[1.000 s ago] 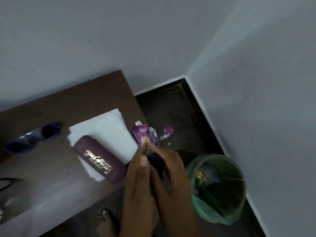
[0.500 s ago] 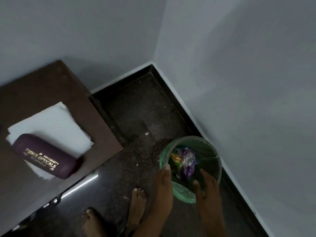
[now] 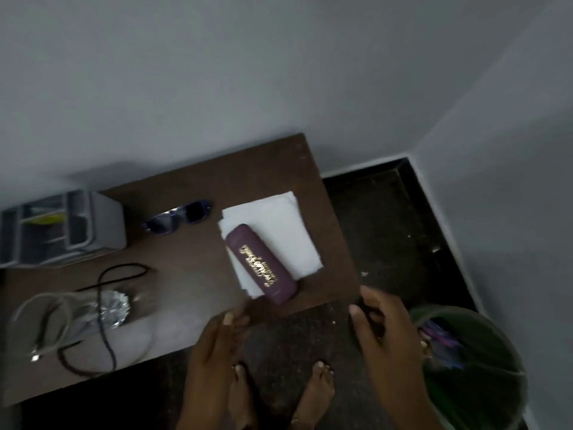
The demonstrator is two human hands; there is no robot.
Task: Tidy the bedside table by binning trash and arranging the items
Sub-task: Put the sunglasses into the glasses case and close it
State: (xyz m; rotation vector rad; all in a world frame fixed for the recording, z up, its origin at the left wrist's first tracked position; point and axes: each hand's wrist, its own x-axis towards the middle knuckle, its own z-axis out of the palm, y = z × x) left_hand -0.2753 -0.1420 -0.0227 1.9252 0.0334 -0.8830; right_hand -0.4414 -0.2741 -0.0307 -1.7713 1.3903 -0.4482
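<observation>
The brown bedside table fills the left and middle of the head view. A purple glasses case lies on white paper napkins near its right end. Blue sunglasses lie behind it. Crumpled foil, a grey cable and a black cord sit at the left. The green-lined bin on the floor at the right holds purple wrappers. My left hand hovers empty at the table's front edge, fingers apart. My right hand hangs open between table and bin.
A grey compartment organiser stands at the table's back left against the wall. Grey walls meet in a corner at the right. The dark floor lies beyond the table's right end. My bare feet stand below the table's front edge.
The purple wrapper my hands held a second ago went into the bin. Both hands have since lifted away from the bin, empty, and my view has swung left to the table.
</observation>
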